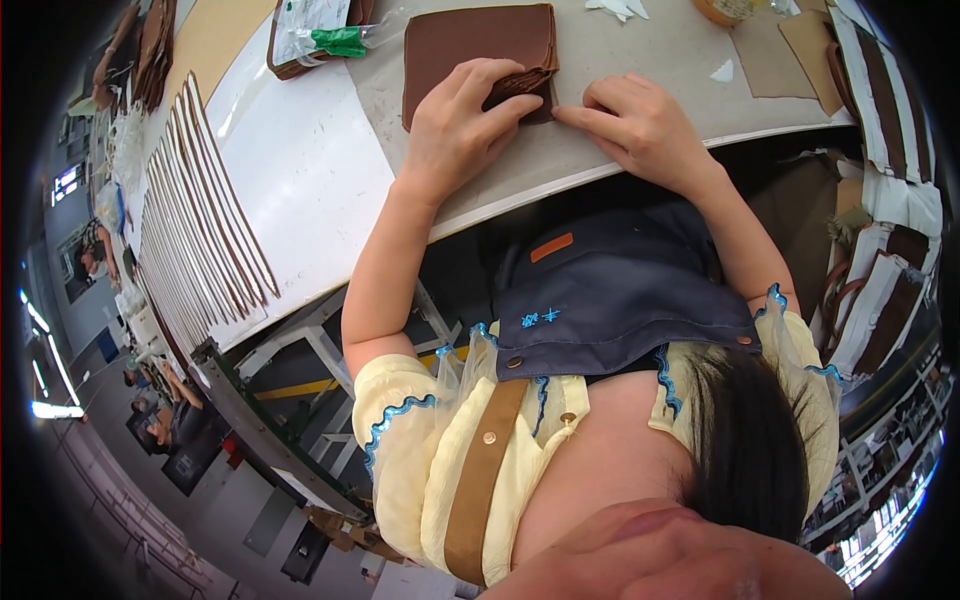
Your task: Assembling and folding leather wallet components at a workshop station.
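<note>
A stack of square brown leather-like pieces (470, 38) lies on the grey-covered table in front of me. My left hand (455, 125) rests over its near side. The thumb and fingers of that hand grip the near right corner, where several layers bend up and their edges show. Beside the same corner is my right hand (640, 125), its fingers curled in. One of its digits reaches out to the edge of the lowest piece, seeming to touch it. Whether anything small sits inside those curled fingers is hidden.
Long thin brown strips (205, 200) lie in a row at the left. Another bundle of brown pieces with clear wrap and green tape (335, 40) sits at the back left. White scraps (722, 71), tan sheets (770, 60) and a round container (725, 10) are at the right.
</note>
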`<action>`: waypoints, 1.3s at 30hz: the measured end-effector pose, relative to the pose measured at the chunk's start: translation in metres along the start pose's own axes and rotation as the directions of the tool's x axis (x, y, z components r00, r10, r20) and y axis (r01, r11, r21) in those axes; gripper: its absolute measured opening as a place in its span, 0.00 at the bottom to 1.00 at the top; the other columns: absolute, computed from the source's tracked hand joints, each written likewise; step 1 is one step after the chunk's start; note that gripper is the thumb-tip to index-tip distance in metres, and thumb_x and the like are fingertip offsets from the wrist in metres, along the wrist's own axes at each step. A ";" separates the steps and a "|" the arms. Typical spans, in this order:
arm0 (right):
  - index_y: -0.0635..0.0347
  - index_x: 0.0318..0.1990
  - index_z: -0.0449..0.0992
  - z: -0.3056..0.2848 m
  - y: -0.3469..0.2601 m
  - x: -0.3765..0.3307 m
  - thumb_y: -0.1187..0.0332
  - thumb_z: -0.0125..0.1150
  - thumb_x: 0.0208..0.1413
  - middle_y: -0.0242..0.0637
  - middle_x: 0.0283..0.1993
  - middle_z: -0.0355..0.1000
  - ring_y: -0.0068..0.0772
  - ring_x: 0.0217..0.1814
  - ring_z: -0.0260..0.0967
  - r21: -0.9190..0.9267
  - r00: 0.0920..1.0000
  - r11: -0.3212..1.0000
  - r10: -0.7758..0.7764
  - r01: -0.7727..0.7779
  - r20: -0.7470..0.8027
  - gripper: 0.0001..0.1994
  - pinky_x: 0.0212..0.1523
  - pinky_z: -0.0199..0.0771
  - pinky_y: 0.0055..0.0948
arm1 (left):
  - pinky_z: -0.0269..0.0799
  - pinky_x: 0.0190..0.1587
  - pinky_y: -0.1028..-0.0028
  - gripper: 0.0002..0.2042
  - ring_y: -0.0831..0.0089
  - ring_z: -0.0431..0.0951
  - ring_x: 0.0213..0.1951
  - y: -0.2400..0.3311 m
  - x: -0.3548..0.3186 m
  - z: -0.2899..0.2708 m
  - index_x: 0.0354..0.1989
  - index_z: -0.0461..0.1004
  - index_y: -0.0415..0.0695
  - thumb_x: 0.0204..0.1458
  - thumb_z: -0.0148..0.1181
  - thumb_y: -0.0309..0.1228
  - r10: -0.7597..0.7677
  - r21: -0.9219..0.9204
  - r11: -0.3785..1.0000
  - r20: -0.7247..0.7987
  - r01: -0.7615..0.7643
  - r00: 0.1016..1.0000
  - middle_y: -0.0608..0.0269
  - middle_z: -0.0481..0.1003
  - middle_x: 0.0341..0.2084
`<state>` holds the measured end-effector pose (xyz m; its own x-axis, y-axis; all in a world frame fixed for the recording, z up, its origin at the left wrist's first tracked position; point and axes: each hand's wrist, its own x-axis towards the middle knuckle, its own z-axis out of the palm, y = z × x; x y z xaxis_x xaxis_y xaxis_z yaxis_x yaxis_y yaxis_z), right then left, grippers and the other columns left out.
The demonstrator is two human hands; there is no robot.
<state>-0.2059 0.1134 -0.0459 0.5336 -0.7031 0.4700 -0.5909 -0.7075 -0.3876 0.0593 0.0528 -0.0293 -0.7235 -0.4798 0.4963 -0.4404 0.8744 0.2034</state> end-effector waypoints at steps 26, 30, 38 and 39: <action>0.52 0.57 0.85 0.001 0.000 -0.001 0.75 0.69 0.54 0.35 0.39 0.73 0.40 0.39 0.72 0.020 1.000 1.000 -0.005 0.005 0.002 0.21 0.44 0.73 0.38 | 0.82 0.47 0.65 0.11 0.61 0.82 0.49 -0.002 0.003 0.000 0.39 0.83 0.50 0.48 0.77 0.32 0.053 0.000 0.999 -0.040 -0.053 0.998 0.64 0.79 0.49; 0.54 0.54 0.85 0.000 0.001 -0.001 0.75 0.69 0.54 0.36 0.39 0.73 0.41 0.39 0.72 0.022 1.000 1.000 -0.005 0.005 0.001 0.18 0.43 0.73 0.39 | 0.82 0.46 0.66 0.10 0.62 0.83 0.48 0.003 0.004 -0.001 0.39 0.83 0.50 0.48 0.75 0.27 0.015 -0.007 1.000 -0.058 -0.016 0.998 0.64 0.79 0.49; 0.56 0.51 0.85 0.000 0.000 -0.001 0.76 0.69 0.53 0.36 0.39 0.73 0.41 0.40 0.73 0.026 1.000 1.000 0.004 -0.004 0.015 0.16 0.44 0.73 0.39 | 0.83 0.44 0.68 0.18 0.63 0.83 0.48 0.000 0.002 0.000 0.44 0.82 0.53 0.42 0.72 0.23 0.002 -0.011 1.000 -0.053 -0.002 0.999 0.64 0.79 0.49; 0.56 0.52 0.85 0.000 0.000 -0.001 0.76 0.69 0.53 0.36 0.39 0.73 0.41 0.40 0.73 0.026 1.000 1.000 0.004 -0.005 0.016 0.17 0.44 0.73 0.39 | 0.83 0.44 0.68 0.18 0.63 0.83 0.48 0.001 0.002 0.000 0.44 0.82 0.53 0.42 0.72 0.23 0.002 -0.010 1.000 -0.053 -0.002 0.999 0.64 0.79 0.49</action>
<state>-0.2064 0.1137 -0.0466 0.5407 -0.7072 0.4554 -0.5776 -0.7058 -0.4102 0.0572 0.0524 -0.0277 -0.6950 -0.4738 0.5409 -0.4332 0.8763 0.2109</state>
